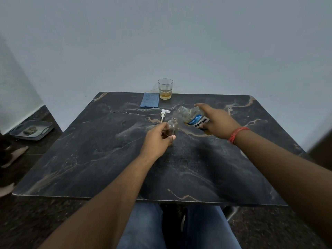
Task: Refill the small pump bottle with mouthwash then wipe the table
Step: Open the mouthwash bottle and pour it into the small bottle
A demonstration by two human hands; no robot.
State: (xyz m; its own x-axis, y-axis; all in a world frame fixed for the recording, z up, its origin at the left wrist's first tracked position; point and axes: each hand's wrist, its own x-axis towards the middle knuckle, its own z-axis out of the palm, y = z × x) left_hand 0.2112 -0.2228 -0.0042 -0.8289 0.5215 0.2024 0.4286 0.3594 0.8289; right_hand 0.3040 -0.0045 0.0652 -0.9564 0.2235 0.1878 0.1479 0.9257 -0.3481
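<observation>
A small clear bottle (172,127) stands upright on the dark marble table (100,159), its neck open and a little amber liquid at the bottom. My left hand (158,139) grips its lower body. My right hand (218,122) holds a clear mouthwash bottle (193,116) with a blue label, tilted to the left so its open mouth sits just above and right of the small bottle's neck. The white pump head (163,114) lies on the table just behind the small bottle. A folded blue cloth (150,100) lies flat near the far edge.
A glass tumbler (165,88) with some amber liquid stands at the far edge beside the cloth. On the floor to the left sits a grey tray (31,130). A wall rises directly behind the table. My knees are under the near edge.
</observation>
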